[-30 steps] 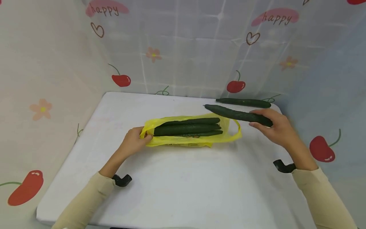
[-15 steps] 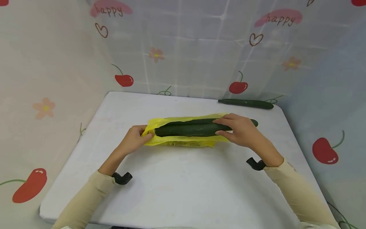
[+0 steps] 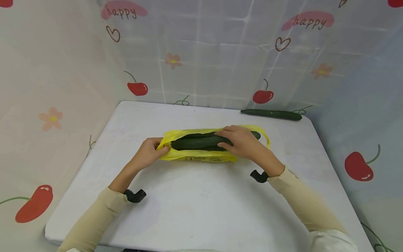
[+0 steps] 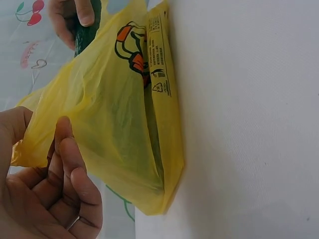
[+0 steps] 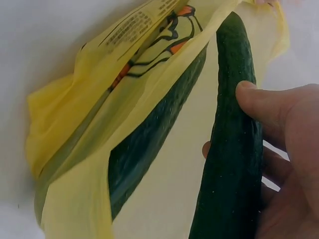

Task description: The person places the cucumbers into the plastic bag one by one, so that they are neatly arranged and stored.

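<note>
My left hand (image 3: 148,153) pinches the left end of a yellow plastic bag (image 3: 207,159) that lies on its side with its mouth spread. In the left wrist view, the thumb and fingers (image 4: 75,154) grip the bag's edge. My right hand (image 3: 241,141) holds a dark green cucumber (image 5: 232,144) over the bag's mouth, thumb on one side and fingers round the other. Its left end lies within the bag, and its right end sticks out past the hand. Beside it, another cucumber (image 5: 157,134) shows inside the bag in the right wrist view.
One more cucumber (image 3: 271,114) lies at the table's back right edge. The white table (image 3: 189,206) meets a printed curtain (image 3: 217,63) at the back, with more curtain along both sides. Each wrist wears a black curved piece.
My right hand has carried the cucumber from the right of the bag leftward into its mouth, sliding it further in during the last half second. The left hand has kept its grip on the bag.
</note>
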Demonstrator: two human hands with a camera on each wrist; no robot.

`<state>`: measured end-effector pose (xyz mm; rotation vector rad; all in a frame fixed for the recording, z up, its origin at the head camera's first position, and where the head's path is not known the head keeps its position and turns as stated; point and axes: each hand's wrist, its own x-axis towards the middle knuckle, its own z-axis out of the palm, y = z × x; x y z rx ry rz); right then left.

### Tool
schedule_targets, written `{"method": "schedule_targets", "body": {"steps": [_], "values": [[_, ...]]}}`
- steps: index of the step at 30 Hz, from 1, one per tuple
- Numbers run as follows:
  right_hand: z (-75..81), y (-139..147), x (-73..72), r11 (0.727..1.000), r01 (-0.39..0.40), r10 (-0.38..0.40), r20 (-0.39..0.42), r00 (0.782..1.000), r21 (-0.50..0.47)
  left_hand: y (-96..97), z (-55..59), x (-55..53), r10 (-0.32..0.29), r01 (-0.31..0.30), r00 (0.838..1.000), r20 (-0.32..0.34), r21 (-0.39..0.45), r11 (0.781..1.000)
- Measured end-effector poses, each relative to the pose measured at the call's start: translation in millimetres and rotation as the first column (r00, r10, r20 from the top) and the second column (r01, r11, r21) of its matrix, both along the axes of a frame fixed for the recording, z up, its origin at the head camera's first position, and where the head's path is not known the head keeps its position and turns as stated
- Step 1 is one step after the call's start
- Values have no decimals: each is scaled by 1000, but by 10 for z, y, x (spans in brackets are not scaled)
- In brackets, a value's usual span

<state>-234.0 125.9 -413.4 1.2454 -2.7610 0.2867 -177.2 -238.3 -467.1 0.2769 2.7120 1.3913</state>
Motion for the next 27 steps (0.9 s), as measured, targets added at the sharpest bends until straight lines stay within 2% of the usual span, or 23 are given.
{"method": "schedule_targets", "body": {"steps": [4,8,13,16,19,24,27], "values": [[-71,-135,-19,999,-29,31,45,999,-45,17,9,2,15,-15,1000,7,-3,1000],[-225,-224,-44,993,-27,35,72,997,-114,17,23,6,23,-23,1000,18,15,1000],[-425,-248,-75,977,-5,10,24,1000,-212,-6,73,-9,34,-34,999,8,75,997],[-495,-235,-70,970,-26,20,-27,999,-241,-8,109,-25,48,-47,999,-1,99,994],[-548,-197,-37,973,-59,55,-26,998,-225,10,129,-34,61,-61,998,9,107,992],[-657,-74,27,984,-122,132,65,989,-132,63,148,-33,28,-32,999,41,104,994],[-657,-32,17,979,-146,158,75,985,-140,72,186,-34,30,-35,999,42,125,992]]}}
